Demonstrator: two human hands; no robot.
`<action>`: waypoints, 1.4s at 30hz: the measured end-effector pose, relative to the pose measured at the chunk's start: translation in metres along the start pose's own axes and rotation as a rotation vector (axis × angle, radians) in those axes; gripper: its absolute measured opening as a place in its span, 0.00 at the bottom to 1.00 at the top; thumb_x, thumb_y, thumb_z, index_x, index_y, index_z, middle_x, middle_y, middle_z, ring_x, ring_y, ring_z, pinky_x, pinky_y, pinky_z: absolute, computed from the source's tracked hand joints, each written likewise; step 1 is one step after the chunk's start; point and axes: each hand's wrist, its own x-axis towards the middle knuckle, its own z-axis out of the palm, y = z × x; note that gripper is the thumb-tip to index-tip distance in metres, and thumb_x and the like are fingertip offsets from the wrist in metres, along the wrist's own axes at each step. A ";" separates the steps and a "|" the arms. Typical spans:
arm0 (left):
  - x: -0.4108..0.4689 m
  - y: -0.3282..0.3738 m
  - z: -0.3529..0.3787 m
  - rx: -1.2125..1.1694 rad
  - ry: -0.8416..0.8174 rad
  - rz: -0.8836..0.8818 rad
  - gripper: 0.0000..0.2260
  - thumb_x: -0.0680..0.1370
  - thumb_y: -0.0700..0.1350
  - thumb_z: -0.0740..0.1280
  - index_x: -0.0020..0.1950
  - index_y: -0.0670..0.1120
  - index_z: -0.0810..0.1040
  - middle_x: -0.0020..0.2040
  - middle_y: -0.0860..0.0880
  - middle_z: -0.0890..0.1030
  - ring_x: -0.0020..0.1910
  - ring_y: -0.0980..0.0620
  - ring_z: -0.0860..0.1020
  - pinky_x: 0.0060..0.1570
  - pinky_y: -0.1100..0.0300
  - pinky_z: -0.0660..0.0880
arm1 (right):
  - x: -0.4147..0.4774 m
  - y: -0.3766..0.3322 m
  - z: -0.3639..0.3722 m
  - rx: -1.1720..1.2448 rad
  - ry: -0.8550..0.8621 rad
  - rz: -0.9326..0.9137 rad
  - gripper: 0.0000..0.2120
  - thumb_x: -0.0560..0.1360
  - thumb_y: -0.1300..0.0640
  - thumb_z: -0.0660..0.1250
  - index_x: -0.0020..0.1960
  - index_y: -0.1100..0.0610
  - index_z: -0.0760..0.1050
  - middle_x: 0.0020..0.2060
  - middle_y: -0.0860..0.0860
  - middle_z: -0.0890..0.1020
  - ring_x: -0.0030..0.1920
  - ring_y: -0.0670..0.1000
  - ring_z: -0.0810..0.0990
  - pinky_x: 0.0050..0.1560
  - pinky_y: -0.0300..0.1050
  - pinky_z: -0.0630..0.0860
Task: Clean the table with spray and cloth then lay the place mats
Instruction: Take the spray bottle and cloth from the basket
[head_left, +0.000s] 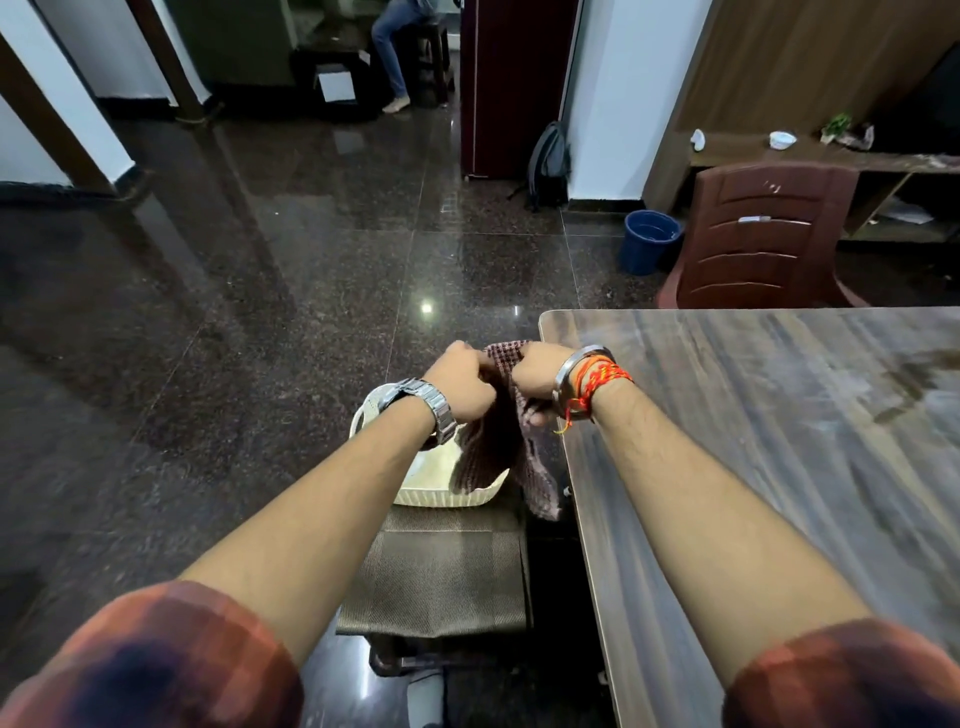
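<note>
A dark red checked cloth (493, 441) hangs between my two fists, just left of the wooden table's (779, 441) near-left corner. My left hand (462, 387) grips its upper left edge. My right hand (535, 379) grips its upper right edge, close beside the left. The cloth's lower part droops into a white basket (441, 488). That basket rests on brown woven place mats (441, 577) stacked on a seat beside the table. The tabletop shows wet streaks at the right. No spray bottle is visible.
A brown plastic chair (763, 239) stands at the table's far side, with a blue bucket (649, 241) to its left. A backpack (548, 166) leans on the wall beyond. A person's legs (395, 52) are seen far back. Dark polished floor spreads to the left.
</note>
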 end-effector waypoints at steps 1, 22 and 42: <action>-0.001 0.003 0.001 0.004 -0.020 0.041 0.04 0.64 0.43 0.62 0.30 0.47 0.74 0.35 0.44 0.72 0.36 0.40 0.77 0.34 0.54 0.73 | -0.001 -0.004 0.003 0.024 -0.023 -0.016 0.14 0.73 0.67 0.54 0.51 0.59 0.75 0.37 0.58 0.79 0.26 0.50 0.80 0.24 0.43 0.78; 0.012 -0.030 -0.026 -0.606 0.330 -0.020 0.15 0.74 0.30 0.64 0.35 0.49 0.72 0.31 0.50 0.74 0.28 0.52 0.70 0.33 0.57 0.69 | 0.010 -0.016 -0.022 0.284 0.082 -0.269 0.13 0.70 0.71 0.64 0.51 0.59 0.75 0.38 0.59 0.82 0.30 0.48 0.80 0.29 0.42 0.78; 0.035 -0.112 0.021 -1.265 0.113 -0.493 0.26 0.76 0.40 0.74 0.70 0.44 0.67 0.46 0.47 0.80 0.39 0.52 0.80 0.37 0.55 0.77 | 0.083 0.027 0.059 0.919 0.058 -0.224 0.06 0.81 0.58 0.61 0.51 0.56 0.76 0.50 0.56 0.82 0.53 0.55 0.81 0.59 0.56 0.76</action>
